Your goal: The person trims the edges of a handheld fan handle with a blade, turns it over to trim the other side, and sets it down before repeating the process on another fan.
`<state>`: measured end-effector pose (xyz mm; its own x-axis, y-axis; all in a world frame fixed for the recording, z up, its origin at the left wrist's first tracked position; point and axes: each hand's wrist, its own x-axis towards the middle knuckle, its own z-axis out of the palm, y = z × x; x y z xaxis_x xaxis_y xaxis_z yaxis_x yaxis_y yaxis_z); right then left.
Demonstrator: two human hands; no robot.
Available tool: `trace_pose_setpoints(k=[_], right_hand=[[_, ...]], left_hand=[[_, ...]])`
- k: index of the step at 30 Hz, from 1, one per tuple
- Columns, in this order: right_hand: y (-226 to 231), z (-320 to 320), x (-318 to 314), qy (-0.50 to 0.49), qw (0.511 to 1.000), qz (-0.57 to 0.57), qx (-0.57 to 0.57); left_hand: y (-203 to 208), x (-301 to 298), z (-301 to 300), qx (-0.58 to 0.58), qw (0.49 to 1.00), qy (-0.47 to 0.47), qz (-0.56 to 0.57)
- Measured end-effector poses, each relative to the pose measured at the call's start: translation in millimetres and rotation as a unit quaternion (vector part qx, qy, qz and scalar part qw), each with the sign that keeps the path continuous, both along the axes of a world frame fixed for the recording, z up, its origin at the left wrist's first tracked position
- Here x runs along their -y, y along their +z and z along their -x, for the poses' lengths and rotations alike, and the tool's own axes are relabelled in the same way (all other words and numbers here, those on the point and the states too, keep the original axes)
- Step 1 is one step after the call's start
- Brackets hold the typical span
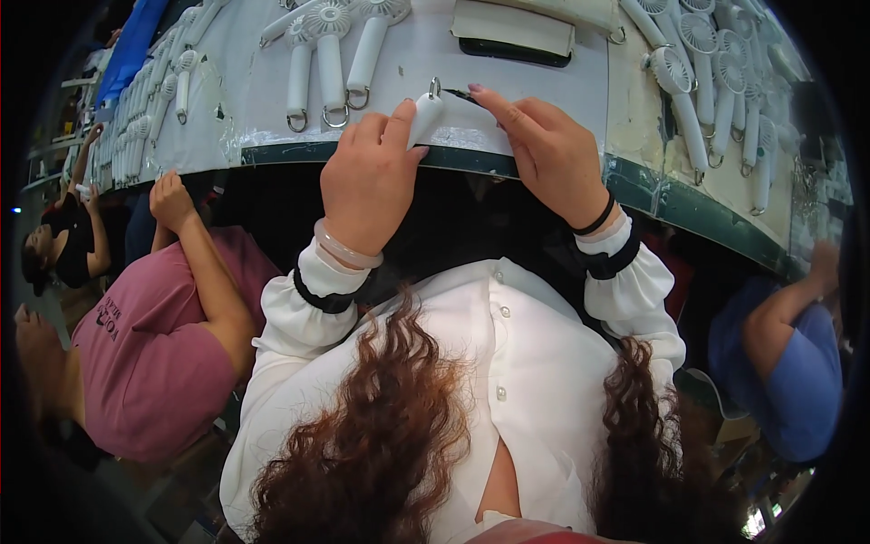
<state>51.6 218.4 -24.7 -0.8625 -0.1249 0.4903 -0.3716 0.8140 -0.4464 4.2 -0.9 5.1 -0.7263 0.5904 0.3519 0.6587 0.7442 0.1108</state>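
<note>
My left hand [370, 181] is closed round a white handheld fan [426, 118], over the near edge of the table. Its handle end points away from me and bears a small metal ring [435, 87]; the fan head is hidden by my hand. Between thumb and fingers, my right hand [555, 150] pinches a thin dark pointed tool [461, 94]. The tool's tip reaches left to beside the ring; whether it touches cannot be made out.
Several white handheld fans with rings [331, 68] lie beyond my left hand. More fans [728, 77] are heaped at the right. A black-edged tray [515, 52] lies ahead. People in a pink shirt [163, 335] and a blue shirt [788, 363] sit on either side.
</note>
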Motion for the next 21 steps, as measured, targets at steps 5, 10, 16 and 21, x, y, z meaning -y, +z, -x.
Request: trace_pose_setpoints(k=[5,10,16,21], right_hand=[[-3.1,-0.7,3.1,-0.018,1.000,-0.016,-0.011],[-5.5,-0.8,6.1,-0.026,0.999,-0.037,-0.027],[-5.5,-3.0,8.0,-0.039,0.998,-0.042,-0.010],[-6.9,-5.8,7.6,-0.052,0.997,-0.049,0.006]], left_hand=[[-4.6,-2.7,-1.4,-0.012,0.999,0.025,0.034],[-2.8,-4.4,-5.3,-0.024,0.999,0.016,0.045],[-2.8,-3.9,-5.2,-0.034,0.998,-0.007,0.046],[-2.1,-3.0,-3.1,-0.017,0.999,-0.006,0.035]])
